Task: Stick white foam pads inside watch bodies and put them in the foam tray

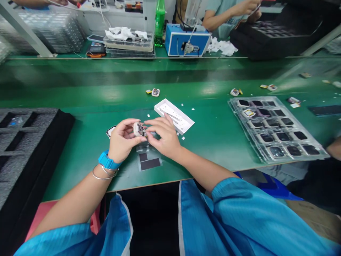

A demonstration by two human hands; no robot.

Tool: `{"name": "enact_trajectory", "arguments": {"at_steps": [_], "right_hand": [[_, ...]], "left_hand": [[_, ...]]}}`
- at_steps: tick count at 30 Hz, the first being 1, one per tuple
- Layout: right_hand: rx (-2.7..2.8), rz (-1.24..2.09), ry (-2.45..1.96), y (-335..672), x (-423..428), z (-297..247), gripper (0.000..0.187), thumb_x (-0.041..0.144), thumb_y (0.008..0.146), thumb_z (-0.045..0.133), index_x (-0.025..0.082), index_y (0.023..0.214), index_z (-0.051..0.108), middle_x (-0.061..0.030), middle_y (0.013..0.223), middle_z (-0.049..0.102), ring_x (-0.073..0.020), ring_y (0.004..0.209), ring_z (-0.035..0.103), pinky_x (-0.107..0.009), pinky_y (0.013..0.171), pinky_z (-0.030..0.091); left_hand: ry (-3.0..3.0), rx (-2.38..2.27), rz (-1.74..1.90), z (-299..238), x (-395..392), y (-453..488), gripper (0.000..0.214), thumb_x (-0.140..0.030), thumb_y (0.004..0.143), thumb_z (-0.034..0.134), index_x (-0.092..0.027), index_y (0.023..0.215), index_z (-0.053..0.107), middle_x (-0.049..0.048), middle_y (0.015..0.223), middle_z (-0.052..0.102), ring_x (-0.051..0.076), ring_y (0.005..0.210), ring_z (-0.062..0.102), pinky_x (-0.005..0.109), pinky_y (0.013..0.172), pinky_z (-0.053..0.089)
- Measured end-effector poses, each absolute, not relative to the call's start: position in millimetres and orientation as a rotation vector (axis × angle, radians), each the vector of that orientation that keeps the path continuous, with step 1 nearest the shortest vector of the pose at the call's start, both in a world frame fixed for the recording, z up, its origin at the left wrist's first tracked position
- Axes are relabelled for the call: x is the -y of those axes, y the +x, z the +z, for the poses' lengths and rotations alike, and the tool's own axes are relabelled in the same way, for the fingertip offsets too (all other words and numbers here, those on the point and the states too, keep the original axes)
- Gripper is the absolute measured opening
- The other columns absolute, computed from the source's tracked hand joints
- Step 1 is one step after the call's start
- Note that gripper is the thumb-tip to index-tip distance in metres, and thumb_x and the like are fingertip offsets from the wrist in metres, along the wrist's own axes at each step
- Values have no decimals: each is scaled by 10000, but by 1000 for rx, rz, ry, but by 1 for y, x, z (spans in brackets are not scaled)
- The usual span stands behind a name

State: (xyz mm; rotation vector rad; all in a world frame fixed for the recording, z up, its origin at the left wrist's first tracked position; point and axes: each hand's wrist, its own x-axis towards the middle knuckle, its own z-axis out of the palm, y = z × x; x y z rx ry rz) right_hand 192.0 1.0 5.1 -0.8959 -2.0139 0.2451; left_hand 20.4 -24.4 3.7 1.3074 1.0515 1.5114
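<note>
My left hand [123, 137] holds a small white square device housing [138, 129] by its edges, tilted so that its inner electronics face right. My right hand [163, 135] meets it from the right, with thumb and forefinger pinched at the exposed parts; whatever lies between those fingertips is too small to make out. Behind my left fingers a white-rimmed black cover [110, 132] lies partly hidden on the green bench. Just past my right hand sits a shallow white box [183, 125] with tweezers [172, 115] and small bits in it. Dark rectangular adhesive pieces [150, 163] lie nearer me.
To the right, stacked clear trays [239, 133] hold several square devices. A foam-lined case [32, 142] stands at the left. Open devices [155, 92] with yellow parts lie further back. Beyond are a blue machine [188, 41], a green bottle [160, 23] and other people's hands.
</note>
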Motion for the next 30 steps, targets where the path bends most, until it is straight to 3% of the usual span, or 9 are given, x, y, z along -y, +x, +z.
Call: {"name": "enact_trajectory", "arguments": {"at_steps": [7, 9, 12, 15, 17, 19, 21, 25, 30], "right_hand": [[1967, 256, -1309, 255, -46, 24, 193, 136, 841, 557, 221, 873, 728, -53, 890, 754, -252, 920, 698, -533, 1015, 469], [1940, 532, -1249, 250, -46, 22, 240, 152, 837, 583, 219, 1018, 725, -72, 1022, 752, -256, 1013, 693, -499, 979, 515], [1840, 1246, -908, 221, -29, 12, 429, 267, 800, 715, 233, 1220, 634, -81, 1232, 697, -215, 1086, 686, -420, 955, 564], [1673, 1789, -746, 198, -13, 3, 422, 359, 722, 808, 191, 1082, 667, -74, 1052, 748, -187, 922, 725, -380, 876, 600], [1599, 1892, -801, 196, -10, 3, 333, 387, 709, 820, 165, 927, 702, -44, 875, 752, -157, 796, 716, -345, 819, 606], [1574, 1843, -849, 203, -13, 7, 316, 408, 720, 815, 162, 899, 729, -25, 820, 740, -133, 750, 693, -315, 785, 601], [1553, 1712, -847, 211, -17, 13, 351, 437, 753, 790, 180, 986, 739, -12, 824, 732, -122, 736, 677, -303, 762, 599], [1604, 1370, -767, 216, -16, 22, 338, 477, 799, 748, 202, 995, 732, -36, 959, 721, -135, 791, 673, -291, 715, 599], [1786, 982, -672, 211, -5, 22, 260, 443, 895, 658, 242, 1046, 726, -49, 1016, 704, -158, 890, 670, -327, 806, 593]], "left_hand": [[961, -813, 1340, 6, 19, 11, 676, -364, 586, 928, -280, 1159, 578, 7, 954, 722, 198, 853, 727, 346, 838, 588], [947, -798, 1306, 6, 19, 11, 688, -373, 585, 927, -277, 1165, 569, 12, 970, 722, 198, 856, 726, 348, 838, 586], [940, -789, 1293, 5, 20, 10, 712, -394, 578, 926, -276, 1175, 558, 6, 964, 715, 194, 863, 726, 332, 835, 581], [934, -767, 1303, 6, 19, 9, 691, -383, 572, 929, -274, 1145, 558, -5, 945, 713, 177, 848, 724, 289, 787, 579], [915, -753, 1312, 7, 18, 8, 656, -362, 572, 933, -267, 1105, 563, -8, 934, 716, 163, 825, 721, 276, 772, 581], [902, -751, 1310, 8, 17, 7, 638, -356, 571, 934, -263, 1084, 566, -5, 928, 720, 163, 817, 720, 288, 783, 587], [903, -760, 1285, 8, 17, 7, 637, -368, 576, 931, -262, 1088, 567, 4, 929, 722, 183, 832, 724, 314, 799, 593], [902, -770, 1180, 5, 18, 8, 643, -389, 597, 919, -261, 1120, 567, 13, 925, 713, 226, 868, 735, 365, 830, 601], [887, -750, 1055, 2, 20, 12, 622, -368, 622, 906, -256, 1153, 603, 31, 987, 719, 229, 832, 741, 330, 745, 614]]}}
